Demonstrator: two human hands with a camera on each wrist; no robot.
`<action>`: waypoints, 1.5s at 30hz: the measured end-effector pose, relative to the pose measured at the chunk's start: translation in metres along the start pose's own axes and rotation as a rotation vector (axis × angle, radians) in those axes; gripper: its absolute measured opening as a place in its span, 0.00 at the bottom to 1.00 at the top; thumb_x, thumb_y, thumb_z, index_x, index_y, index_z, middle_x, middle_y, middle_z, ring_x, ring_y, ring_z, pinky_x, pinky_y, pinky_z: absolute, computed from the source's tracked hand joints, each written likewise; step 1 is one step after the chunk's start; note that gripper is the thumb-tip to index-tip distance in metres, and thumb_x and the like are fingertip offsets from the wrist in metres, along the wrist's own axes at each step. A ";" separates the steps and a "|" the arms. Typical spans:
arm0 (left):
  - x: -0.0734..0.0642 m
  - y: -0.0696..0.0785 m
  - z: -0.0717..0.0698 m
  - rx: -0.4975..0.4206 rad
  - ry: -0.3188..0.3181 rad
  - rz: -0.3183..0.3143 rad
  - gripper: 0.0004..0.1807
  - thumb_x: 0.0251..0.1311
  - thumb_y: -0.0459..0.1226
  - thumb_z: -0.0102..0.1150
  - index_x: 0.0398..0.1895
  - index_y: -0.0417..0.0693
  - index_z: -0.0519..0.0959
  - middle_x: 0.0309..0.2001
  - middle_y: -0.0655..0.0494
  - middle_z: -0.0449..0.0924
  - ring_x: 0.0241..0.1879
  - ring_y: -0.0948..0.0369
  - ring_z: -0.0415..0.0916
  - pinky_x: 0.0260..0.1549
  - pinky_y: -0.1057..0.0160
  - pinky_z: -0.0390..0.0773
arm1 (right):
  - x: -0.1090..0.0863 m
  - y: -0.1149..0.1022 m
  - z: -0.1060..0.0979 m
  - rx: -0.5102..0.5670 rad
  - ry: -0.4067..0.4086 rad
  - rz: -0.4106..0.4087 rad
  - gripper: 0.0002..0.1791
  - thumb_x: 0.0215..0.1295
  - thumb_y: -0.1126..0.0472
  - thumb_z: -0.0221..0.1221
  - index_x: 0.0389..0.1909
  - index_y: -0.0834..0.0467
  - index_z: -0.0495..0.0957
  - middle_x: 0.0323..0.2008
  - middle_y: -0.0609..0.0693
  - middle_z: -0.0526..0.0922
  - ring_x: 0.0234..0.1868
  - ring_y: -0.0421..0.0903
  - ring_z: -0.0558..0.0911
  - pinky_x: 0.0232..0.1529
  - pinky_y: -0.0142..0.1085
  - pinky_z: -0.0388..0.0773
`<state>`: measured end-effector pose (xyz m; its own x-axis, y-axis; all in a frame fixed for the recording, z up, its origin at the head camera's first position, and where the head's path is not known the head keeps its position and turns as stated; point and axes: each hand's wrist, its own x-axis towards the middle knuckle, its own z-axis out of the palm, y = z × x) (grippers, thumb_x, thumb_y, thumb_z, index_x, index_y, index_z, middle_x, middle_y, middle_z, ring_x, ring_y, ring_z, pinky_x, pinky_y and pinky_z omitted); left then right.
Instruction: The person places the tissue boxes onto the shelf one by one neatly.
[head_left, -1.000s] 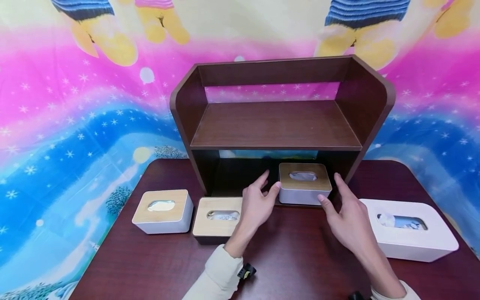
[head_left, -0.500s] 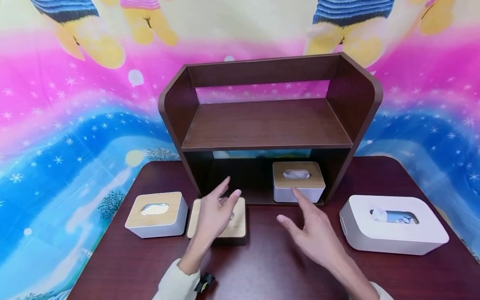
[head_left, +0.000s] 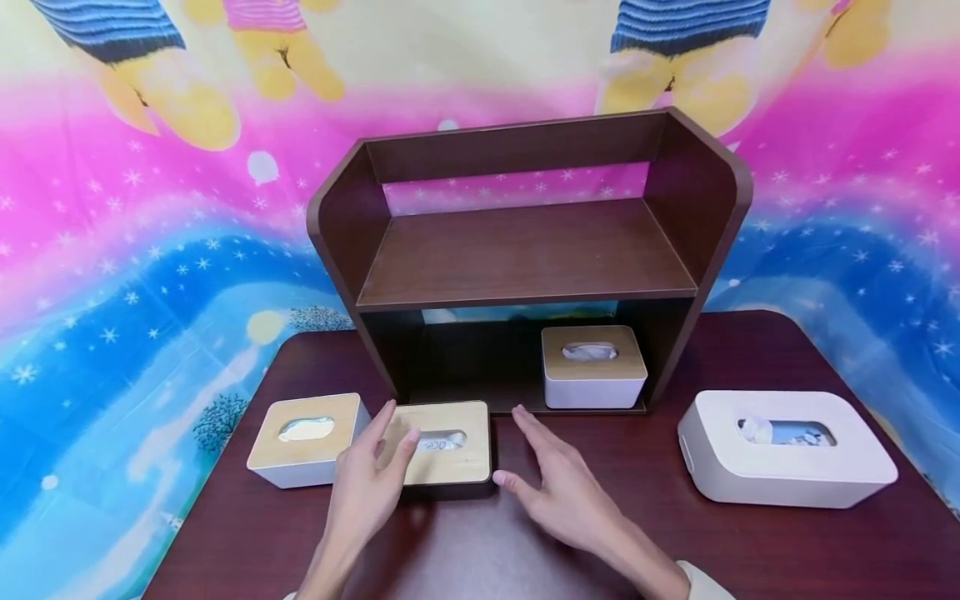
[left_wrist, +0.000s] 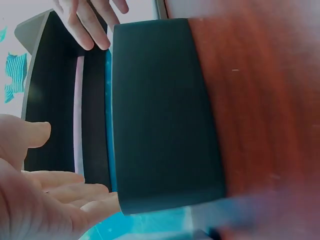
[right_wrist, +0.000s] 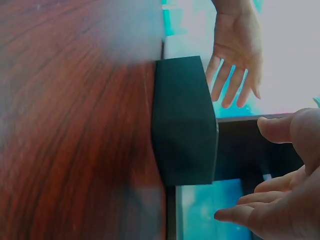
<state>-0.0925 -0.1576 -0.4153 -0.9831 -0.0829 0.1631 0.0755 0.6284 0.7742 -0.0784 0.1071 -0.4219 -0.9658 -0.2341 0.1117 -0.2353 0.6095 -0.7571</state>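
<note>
A tissue box with a light wood lid and dark sides sits on the table in front of the shelf. My left hand is at its left end, fingers extended, hiding the lid's left part. Whether those fingertips touch the box I cannot tell. Off the right end is my right hand, fingers straight and thumb spread, with a gap to the box in the right wrist view. Neither hand grips anything. Inside the lower shelf, at the right, stands a white tissue box with a brown wood lid.
The dark brown two-tier shelf stands at the back of the dark red table. Left of my left hand is a white tissue box with a pale wood lid. A longer all-white tissue box lies at the right.
Both hands have left the sides of the box in the lower shelf and moved left and nearer, to either end of the dark-sided tissue box. That shelf box stays in place.
</note>
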 end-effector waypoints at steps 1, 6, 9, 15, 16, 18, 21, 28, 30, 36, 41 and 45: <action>-0.003 -0.002 -0.001 0.000 0.004 -0.008 0.36 0.76 0.51 0.64 0.81 0.47 0.70 0.79 0.48 0.71 0.71 0.44 0.78 0.69 0.44 0.78 | 0.001 0.000 0.002 0.009 -0.004 0.002 0.47 0.71 0.51 0.72 0.84 0.57 0.60 0.83 0.55 0.64 0.82 0.55 0.67 0.80 0.56 0.67; -0.015 -0.009 -0.006 -0.018 0.026 -0.027 0.38 0.75 0.51 0.65 0.81 0.44 0.68 0.78 0.45 0.71 0.67 0.44 0.81 0.65 0.45 0.81 | 0.005 -0.001 0.012 0.034 -0.008 0.002 0.47 0.69 0.50 0.73 0.83 0.58 0.62 0.82 0.56 0.67 0.81 0.56 0.69 0.78 0.58 0.69; -0.020 -0.013 -0.008 -0.017 0.035 -0.025 0.38 0.75 0.50 0.66 0.81 0.43 0.69 0.78 0.44 0.71 0.66 0.43 0.82 0.63 0.45 0.82 | 0.008 -0.001 0.018 0.046 -0.020 0.000 0.48 0.69 0.51 0.73 0.83 0.59 0.62 0.82 0.57 0.67 0.81 0.56 0.69 0.79 0.58 0.68; -0.026 -0.020 -0.011 -0.017 0.048 -0.011 0.36 0.75 0.48 0.66 0.79 0.41 0.70 0.76 0.40 0.73 0.66 0.40 0.81 0.62 0.44 0.82 | 0.011 -0.001 0.028 0.060 -0.040 -0.010 0.48 0.70 0.51 0.72 0.83 0.63 0.61 0.82 0.60 0.66 0.81 0.57 0.68 0.79 0.57 0.68; -0.027 -0.021 -0.011 -0.019 0.050 -0.009 0.36 0.75 0.47 0.66 0.79 0.40 0.70 0.76 0.40 0.73 0.65 0.40 0.81 0.61 0.44 0.83 | 0.012 0.000 0.029 0.062 -0.043 -0.010 0.48 0.70 0.51 0.72 0.83 0.63 0.61 0.82 0.60 0.66 0.81 0.57 0.68 0.79 0.57 0.68; -0.029 -0.024 -0.011 -0.021 0.049 -0.008 0.36 0.75 0.46 0.66 0.79 0.39 0.70 0.76 0.39 0.73 0.63 0.39 0.83 0.60 0.45 0.84 | 0.012 0.000 0.032 0.061 -0.049 -0.005 0.49 0.70 0.50 0.71 0.83 0.64 0.59 0.82 0.61 0.65 0.82 0.58 0.68 0.79 0.57 0.68; -0.031 -0.028 -0.011 -0.030 0.039 -0.025 0.36 0.75 0.46 0.66 0.79 0.39 0.69 0.77 0.40 0.72 0.61 0.40 0.84 0.58 0.46 0.84 | 0.012 -0.001 0.034 0.067 -0.056 0.005 0.51 0.70 0.50 0.71 0.84 0.64 0.57 0.83 0.63 0.63 0.82 0.59 0.66 0.80 0.58 0.66; -0.030 -0.033 -0.014 -0.062 -0.031 -0.088 0.39 0.75 0.47 0.67 0.81 0.38 0.67 0.75 0.35 0.73 0.70 0.41 0.78 0.61 0.50 0.82 | 0.010 -0.001 0.037 0.065 -0.067 0.020 0.53 0.70 0.50 0.72 0.84 0.66 0.54 0.83 0.65 0.61 0.82 0.62 0.65 0.80 0.60 0.64; -0.029 -0.034 -0.015 -0.064 -0.054 -0.099 0.40 0.74 0.47 0.67 0.81 0.38 0.66 0.75 0.35 0.72 0.72 0.42 0.75 0.63 0.50 0.82 | 0.009 -0.001 0.038 0.066 -0.072 0.018 0.53 0.70 0.50 0.72 0.84 0.67 0.54 0.83 0.66 0.61 0.82 0.63 0.65 0.80 0.61 0.64; -0.029 -0.038 -0.017 -0.084 -0.099 -0.122 0.43 0.73 0.46 0.69 0.82 0.34 0.62 0.80 0.39 0.66 0.76 0.43 0.70 0.66 0.48 0.79 | 0.010 0.001 0.041 0.070 -0.084 0.013 0.53 0.71 0.51 0.71 0.84 0.69 0.53 0.82 0.68 0.61 0.82 0.63 0.65 0.80 0.60 0.65; -0.028 -0.040 -0.016 -0.085 -0.120 -0.144 0.45 0.71 0.45 0.71 0.83 0.35 0.61 0.80 0.38 0.65 0.75 0.44 0.72 0.66 0.48 0.80 | 0.010 0.002 0.043 0.077 -0.085 0.017 0.52 0.71 0.52 0.71 0.84 0.70 0.52 0.82 0.68 0.60 0.82 0.64 0.65 0.80 0.60 0.64; -0.028 -0.042 -0.015 -0.083 -0.136 -0.148 0.47 0.69 0.44 0.73 0.83 0.33 0.60 0.78 0.34 0.67 0.73 0.41 0.74 0.65 0.48 0.81 | 0.010 0.002 0.043 0.078 -0.088 0.016 0.51 0.72 0.52 0.70 0.84 0.70 0.53 0.82 0.69 0.61 0.81 0.65 0.66 0.79 0.60 0.65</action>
<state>-0.0653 -0.1930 -0.4428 -0.9975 -0.0612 -0.0357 -0.0635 0.5504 0.8325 -0.0835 0.0735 -0.4507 -0.9551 -0.2929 0.0448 -0.2076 0.5534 -0.8066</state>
